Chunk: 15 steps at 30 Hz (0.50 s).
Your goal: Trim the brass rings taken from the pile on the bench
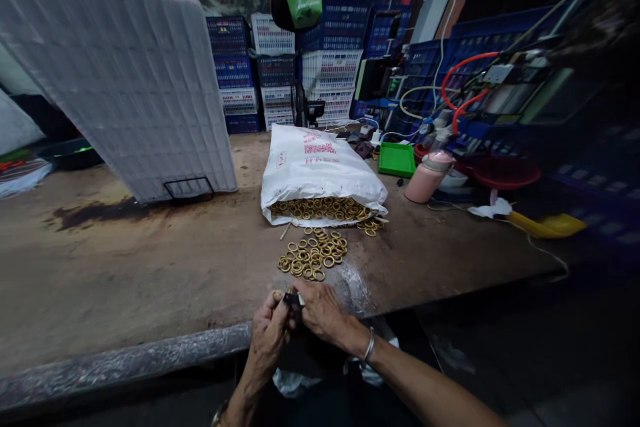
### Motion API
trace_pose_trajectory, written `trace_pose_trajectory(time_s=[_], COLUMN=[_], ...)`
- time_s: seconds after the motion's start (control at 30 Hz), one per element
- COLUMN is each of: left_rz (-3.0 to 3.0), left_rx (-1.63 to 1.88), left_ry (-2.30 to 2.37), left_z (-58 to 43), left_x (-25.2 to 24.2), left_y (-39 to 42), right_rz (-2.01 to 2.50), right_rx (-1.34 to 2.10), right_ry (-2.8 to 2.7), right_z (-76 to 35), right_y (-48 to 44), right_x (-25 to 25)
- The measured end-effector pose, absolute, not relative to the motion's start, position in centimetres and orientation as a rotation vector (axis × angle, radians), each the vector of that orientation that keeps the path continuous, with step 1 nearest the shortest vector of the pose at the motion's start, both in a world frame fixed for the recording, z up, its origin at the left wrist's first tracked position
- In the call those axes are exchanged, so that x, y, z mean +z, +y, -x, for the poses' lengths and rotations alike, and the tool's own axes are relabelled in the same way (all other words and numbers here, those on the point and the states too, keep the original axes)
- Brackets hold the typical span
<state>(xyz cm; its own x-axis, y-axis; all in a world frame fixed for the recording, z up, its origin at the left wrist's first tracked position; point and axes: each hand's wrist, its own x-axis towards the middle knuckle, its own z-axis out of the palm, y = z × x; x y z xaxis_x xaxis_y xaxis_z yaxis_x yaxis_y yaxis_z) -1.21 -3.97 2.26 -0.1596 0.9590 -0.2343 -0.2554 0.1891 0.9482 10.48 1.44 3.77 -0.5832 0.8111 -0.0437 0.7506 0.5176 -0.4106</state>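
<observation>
At the table's front edge my two hands meet around a small black object (292, 301) with a pale part beside it. My left hand (269, 327) is closed on the black object from the left. From the right, my right hand (323, 310) has its fingers closed at the pale part; what exactly it grips is too small to make out. Just beyond them lies a loose pile of brass-coloured rings (315, 253). Behind the pile, a white sack (320, 170) lies on its side, its open mouth facing me and full of the same rings.
On the wooden table (150, 280), a tall grey-white ribbed panel (135, 80) stands at left. To the right are a green tray (397, 159), a pink bottle (429, 177), a red dish (505, 172) and a yellow scoop (547, 225). Stacked crates (333, 70) stand behind.
</observation>
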Motion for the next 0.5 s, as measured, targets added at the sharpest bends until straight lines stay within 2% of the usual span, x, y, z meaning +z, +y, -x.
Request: trace_pose_trajectory(time_s=[0.2, 0.5], left_rz=[-0.732, -0.729], left_rx=[1.278, 1.291], left_ry=[1.233, 1.249], left_z=[1.33, 1.16], left_x=[1.35, 1.85], left_y=[-4.04, -3.96], right_rz=[1.449, 1.358], right_rx=[0.544, 0.605], right_ry=[-2.599, -2.617], right_z=[-10.64, -10.48], right_y=[1.69, 1.71], right_x=[4.09, 4.18])
